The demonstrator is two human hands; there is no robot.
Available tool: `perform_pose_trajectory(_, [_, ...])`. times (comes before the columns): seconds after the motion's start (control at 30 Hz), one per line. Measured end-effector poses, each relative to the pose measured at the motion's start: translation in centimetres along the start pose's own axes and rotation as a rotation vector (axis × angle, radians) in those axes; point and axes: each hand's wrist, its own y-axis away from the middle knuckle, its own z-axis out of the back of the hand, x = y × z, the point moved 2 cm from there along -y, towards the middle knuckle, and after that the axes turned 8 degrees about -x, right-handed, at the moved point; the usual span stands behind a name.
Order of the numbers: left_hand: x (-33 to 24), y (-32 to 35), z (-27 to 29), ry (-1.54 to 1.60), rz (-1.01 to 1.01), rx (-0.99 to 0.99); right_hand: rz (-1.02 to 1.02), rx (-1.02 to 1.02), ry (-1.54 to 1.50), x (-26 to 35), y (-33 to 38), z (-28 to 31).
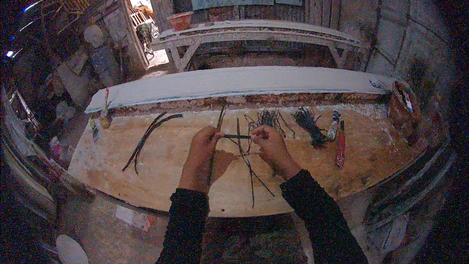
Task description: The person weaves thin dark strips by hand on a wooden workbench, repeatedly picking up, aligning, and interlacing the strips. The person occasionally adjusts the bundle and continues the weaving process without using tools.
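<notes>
Dark thin strips (238, 137) are pinched between both hands above the middle of the wooden workbench (161, 176). Left hand (202, 151) is closed around one long strip that runs up and down through the fist, and right hand (271, 146) is closed on the short piece that goes across to the left hand. More loose strips lie on the workbench under the hands. Right of the hands is a dark tangled bundle (309, 124), then a red-handled tool (340, 147). Far right on the workbench stands a brown container (401, 107); its contents I cannot tell. Two curved strips (149, 139) lie left of the hands.
</notes>
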Motion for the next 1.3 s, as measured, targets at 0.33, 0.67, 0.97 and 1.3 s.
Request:
perform_pose_trajectory(0.33, [0.4,0.2,-0.5,0.141,0.031,0.089,0.095,0.084,0.033,-1.3,-0.8,-0.9])
perform_pose_trajectory(0.67, [0.2,0.0,-0.5,0.183,0.050,0.104,0.025,0.108,-0.032,-1.0,-0.1,-0.7])
perform_pose_trajectory(0.97, [0.5,0.1,-1.0,0.187,0.002,0.117,0.118,0.062,0.022,-0.5,0.1,-0.8])
perform_pose_trajectory(1.3, [-0.6,-0.1,0.1,0.064,0.076,-0.077,0.101,-0.059,0.038,0.3,-0.1,-0.4])
